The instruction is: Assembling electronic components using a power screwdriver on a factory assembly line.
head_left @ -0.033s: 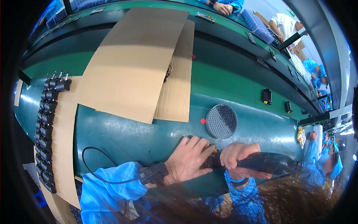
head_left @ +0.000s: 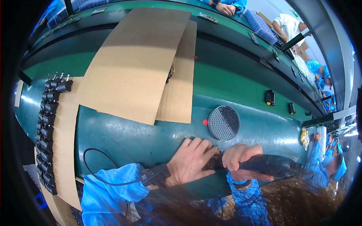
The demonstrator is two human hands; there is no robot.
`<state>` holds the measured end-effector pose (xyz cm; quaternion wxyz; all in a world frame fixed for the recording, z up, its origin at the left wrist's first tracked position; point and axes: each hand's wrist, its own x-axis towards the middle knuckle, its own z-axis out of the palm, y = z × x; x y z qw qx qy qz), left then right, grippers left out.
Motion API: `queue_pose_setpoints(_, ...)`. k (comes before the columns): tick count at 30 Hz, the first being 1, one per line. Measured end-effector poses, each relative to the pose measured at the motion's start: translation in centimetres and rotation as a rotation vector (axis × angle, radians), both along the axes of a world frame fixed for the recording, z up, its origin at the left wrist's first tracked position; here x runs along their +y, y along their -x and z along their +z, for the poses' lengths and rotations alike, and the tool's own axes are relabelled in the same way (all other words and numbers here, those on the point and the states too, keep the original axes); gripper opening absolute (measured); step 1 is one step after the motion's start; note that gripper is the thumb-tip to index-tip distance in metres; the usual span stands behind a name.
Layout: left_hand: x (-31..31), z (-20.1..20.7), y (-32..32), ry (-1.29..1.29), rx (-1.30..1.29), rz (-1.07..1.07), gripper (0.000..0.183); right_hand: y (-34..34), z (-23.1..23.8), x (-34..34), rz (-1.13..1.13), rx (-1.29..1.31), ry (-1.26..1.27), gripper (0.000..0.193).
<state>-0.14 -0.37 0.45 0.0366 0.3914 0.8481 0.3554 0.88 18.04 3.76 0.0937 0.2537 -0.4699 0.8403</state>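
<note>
My right hand (head_left: 243, 160) is wrapped around a thick black power screwdriver (head_left: 273, 165), which lies almost level and stretches off to the right. Its working end points left toward my left hand (head_left: 191, 160). Thumb and fingers of that hand steady a small black plastic part (head_left: 214, 162) against the table. An orange-yellow bit shows at the part's far edge; the rest is mostly covered by my fingers. A black band with a cable sits on my left wrist. Just beyond my hands stands a round grey dish (head_left: 214, 126) of small black screws.
Cardboard sheets (head_left: 132, 64) lean at the back left. Black motor-like units (head_left: 47, 132) line a cardboard strip at the far left. Two black parts (head_left: 269, 98) lie on the green belt at right. A co-worker's arm (head_left: 316, 165) reaches in at the right edge.
</note>
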Motion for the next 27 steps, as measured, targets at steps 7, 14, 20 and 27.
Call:
queue_pose_setpoints(7, 0.1, 0.3, -0.2, 0.002, 0.02, 0.015, 0.069, 0.5, -0.8, 0.5, 0.048, 0.041, -0.086, 0.09)
queue_pose_setpoints(14, 0.1, 0.7, -0.5, 0.066, -0.004, -0.02, 0.068, -0.7, -0.6, 0.1, -0.042, 0.044, -0.077, 0.091)
queue_pose_setpoints(20, -0.2, 1.2, -0.9, 0.118, 0.031, 0.026, 0.066, 0.4, 2.4, 4.0, -0.259, -0.058, 0.211, 0.09)
queue_pose_setpoints(27, -1.1, 2.6, -0.3, -0.057, -0.032, -0.074, 0.062, 1.3, 1.0, 9.6, -0.491, -0.098, 0.087, 0.084)
